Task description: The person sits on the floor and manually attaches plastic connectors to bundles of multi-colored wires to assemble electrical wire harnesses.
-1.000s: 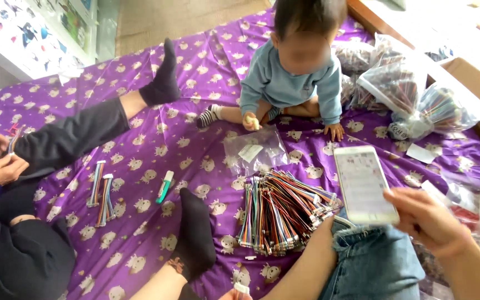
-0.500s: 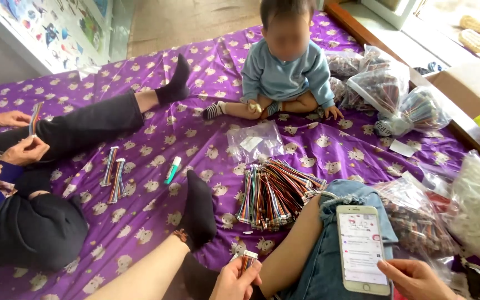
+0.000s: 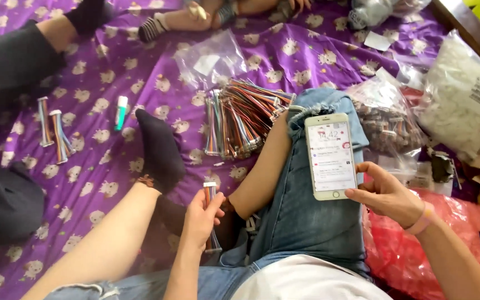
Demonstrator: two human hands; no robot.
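Observation:
My left hand grips a small bundle of coloured wires with a white connector at its top, held upright beside my bent right knee. My right hand holds the lower right corner of a white smartphone. The phone lies screen up and lit on my right thigh, which is in blue denim shorts. A big pile of similar wire bundles lies on the purple patterned sheet just beyond the knee. My bare left leg ends in a black sock.
Two wire bundles and a green-and-white marker lie at the left near another person's black-trousered legs. A small child's feet show at the top. A clear bag, a white bag and a red bag crowd the right.
The view has tipped down and closer. My right hand lowered the phone onto my thigh. My left hand now holds the wire bundle upright by the knee.

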